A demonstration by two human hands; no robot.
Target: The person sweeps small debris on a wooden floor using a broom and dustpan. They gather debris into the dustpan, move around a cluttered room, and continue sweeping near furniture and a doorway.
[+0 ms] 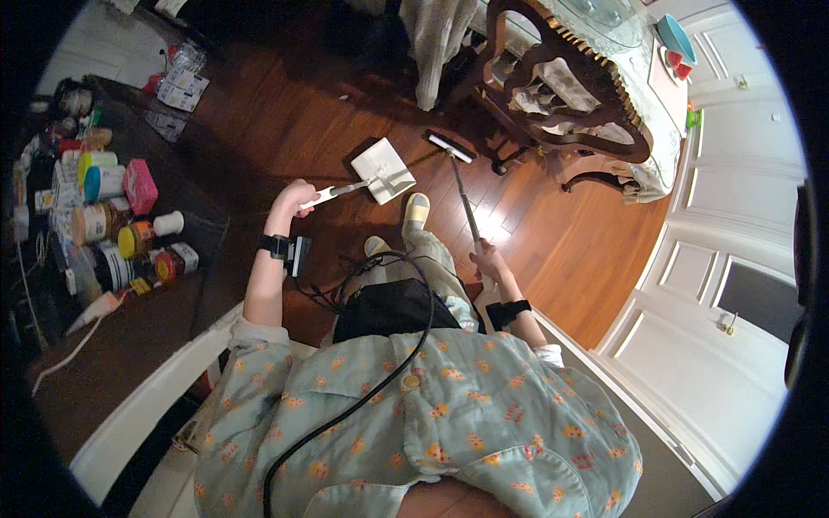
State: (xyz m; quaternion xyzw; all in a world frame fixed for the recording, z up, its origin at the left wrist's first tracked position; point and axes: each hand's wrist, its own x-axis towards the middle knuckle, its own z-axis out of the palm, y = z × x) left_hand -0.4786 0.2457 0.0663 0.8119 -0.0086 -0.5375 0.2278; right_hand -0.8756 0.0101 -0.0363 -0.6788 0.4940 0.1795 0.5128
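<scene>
My left hand is closed around the white handle of a long-handled dustpan, whose white pan rests on the wooden floor ahead of my feet. My right hand grips the grey pole of a broom. The broom's narrow white head is on the floor to the right of the pan, apart from it. Both wrists wear black straps, and a black cable loops over my lap.
A carved wooden chair stands by a cloth-covered table at upper right. White cabinet doors line the right. On the left, a dark surface carries several jars, bottles and a pink box. Packages lie at upper left.
</scene>
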